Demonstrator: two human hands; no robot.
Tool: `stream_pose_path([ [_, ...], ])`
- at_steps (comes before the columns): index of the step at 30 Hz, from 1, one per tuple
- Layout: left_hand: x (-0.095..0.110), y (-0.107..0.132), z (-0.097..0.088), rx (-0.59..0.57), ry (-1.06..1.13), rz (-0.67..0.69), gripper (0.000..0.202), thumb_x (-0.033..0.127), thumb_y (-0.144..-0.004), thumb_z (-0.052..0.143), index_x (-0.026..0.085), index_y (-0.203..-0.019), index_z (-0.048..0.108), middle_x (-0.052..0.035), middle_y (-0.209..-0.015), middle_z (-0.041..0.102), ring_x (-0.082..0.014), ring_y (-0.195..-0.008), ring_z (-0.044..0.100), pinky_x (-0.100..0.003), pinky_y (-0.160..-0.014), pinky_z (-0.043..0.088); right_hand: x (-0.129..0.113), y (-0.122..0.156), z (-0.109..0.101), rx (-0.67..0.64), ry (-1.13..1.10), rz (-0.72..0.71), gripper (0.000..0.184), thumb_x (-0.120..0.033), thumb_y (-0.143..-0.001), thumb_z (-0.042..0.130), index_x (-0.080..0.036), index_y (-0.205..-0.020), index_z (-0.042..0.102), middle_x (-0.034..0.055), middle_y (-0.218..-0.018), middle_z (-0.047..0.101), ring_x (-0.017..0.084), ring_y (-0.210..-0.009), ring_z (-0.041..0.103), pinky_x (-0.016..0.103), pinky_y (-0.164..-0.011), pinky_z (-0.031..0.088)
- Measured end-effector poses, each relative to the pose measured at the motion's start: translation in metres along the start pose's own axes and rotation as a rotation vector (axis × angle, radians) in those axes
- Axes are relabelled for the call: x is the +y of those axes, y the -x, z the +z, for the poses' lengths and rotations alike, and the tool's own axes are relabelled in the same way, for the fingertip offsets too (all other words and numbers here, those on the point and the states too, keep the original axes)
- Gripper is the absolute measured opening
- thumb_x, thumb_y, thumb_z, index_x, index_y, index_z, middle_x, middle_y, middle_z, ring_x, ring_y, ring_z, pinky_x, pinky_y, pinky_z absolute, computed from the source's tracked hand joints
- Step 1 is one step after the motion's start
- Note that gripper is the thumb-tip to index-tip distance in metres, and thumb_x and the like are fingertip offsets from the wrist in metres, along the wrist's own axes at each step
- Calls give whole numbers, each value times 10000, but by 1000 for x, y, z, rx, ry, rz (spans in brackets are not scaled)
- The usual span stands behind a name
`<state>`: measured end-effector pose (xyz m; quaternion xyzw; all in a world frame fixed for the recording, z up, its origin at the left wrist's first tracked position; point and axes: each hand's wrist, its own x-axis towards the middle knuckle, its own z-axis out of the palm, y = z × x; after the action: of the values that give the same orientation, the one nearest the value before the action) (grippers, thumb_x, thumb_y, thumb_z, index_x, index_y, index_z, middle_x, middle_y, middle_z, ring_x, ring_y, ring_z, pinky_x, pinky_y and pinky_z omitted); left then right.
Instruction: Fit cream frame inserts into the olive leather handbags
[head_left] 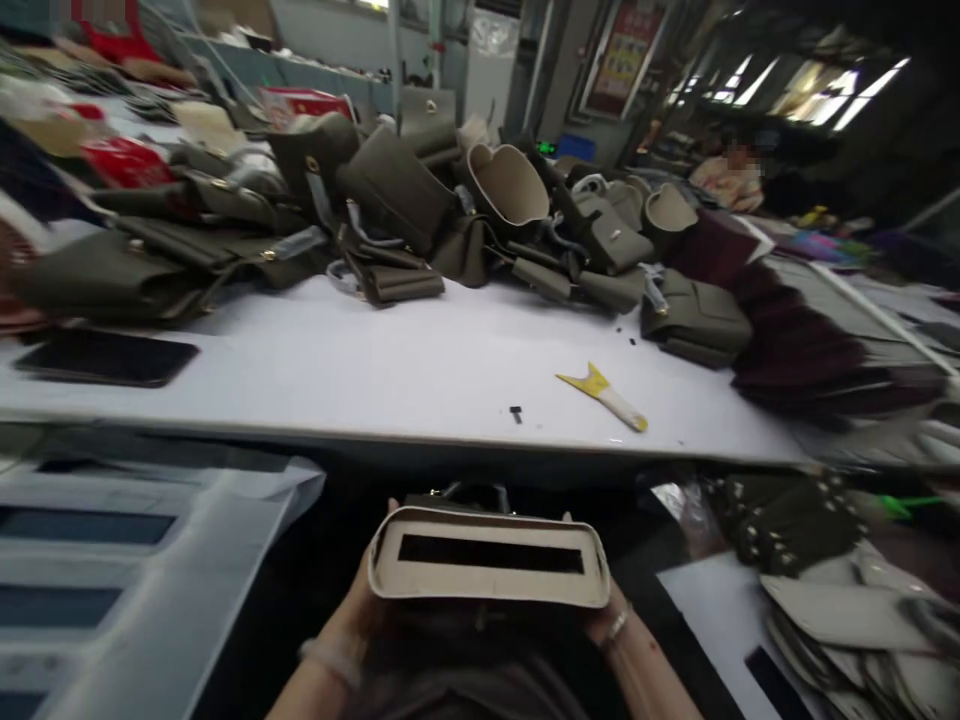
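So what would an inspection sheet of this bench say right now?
Surface: white table, mostly bare in the middle.
Job's things: beige-lined bag, slot on top, held below the table edge.
Clutter: olive bags heaped at the back, yellow scraper, black phone, maroon stack.
Hands: left hand and right hand grip the bag's ends.
Cables: nothing seen.
Surroundings: workshop, bright windows, another person far right.

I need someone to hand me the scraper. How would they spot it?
Look at the long white table, on its bare front right part before the heap of olive bags. The scraper lies flat there, alone: yellow blade, pale handle.
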<state>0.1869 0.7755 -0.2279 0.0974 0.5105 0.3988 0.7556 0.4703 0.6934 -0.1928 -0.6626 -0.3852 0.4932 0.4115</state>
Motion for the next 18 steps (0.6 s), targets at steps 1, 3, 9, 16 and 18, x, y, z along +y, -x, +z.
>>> stream_pose_path([
  [1, 4, 0, 0, 0, 4, -21, 649, 649, -901, 499, 99, -1221, 625, -130, -976, 738, -315, -952, 702, -467, -920, 536, -3, -3, 3, 5, -41, 51, 539, -648, -947, 462, -156, -1031, 665, 66, -952, 691, 187, -836, 655, 384, -808, 542],
  [3, 12, 3, 3, 17, 34, -27, 621, 610, -941, 464, 186, -1393, 509, -99, -1115, 720, -285, -1025, 690, -446, -970, 518, -9, -8, 9, -8, -130, 147, 662, -706, -953, 341, -147, -1080, 673, 92, -944, 701, 210, -853, 669, 400, -806, 543],
  [9, 32, 41, 20, 83, 126, 22, 631, 673, -912, 447, 303, -1420, 502, -61, -1427, 557, -283, -1306, 529, -435, -1155, 358, -14, 13, 9, 56, -300, 149, 578, -676, -908, 500, -210, -1207, 666, 82, -1147, 678, 257, -1109, 585, 374, -989, 455],
  [16, 26, 54, 19, -21, 108, 60, 903, 830, -689, 573, 264, -1392, 536, -82, -1319, 644, -373, -1325, 492, -467, -1109, 426, -16, 16, 12, 161, -19, 126, 486, -624, -887, 560, -159, -922, 695, 52, -814, 602, 210, -774, 562, 291, -633, 518],
  [18, 24, 47, 14, -7, 44, 121, 949, 836, -582, 662, 258, -1332, 590, -82, -1308, 651, -397, -1313, 497, -479, -1116, 416, -15, 13, 15, 210, 27, 98, 513, -649, -896, 515, -164, -815, 659, 32, -739, 527, 190, -676, 537, 275, -527, 492],
])
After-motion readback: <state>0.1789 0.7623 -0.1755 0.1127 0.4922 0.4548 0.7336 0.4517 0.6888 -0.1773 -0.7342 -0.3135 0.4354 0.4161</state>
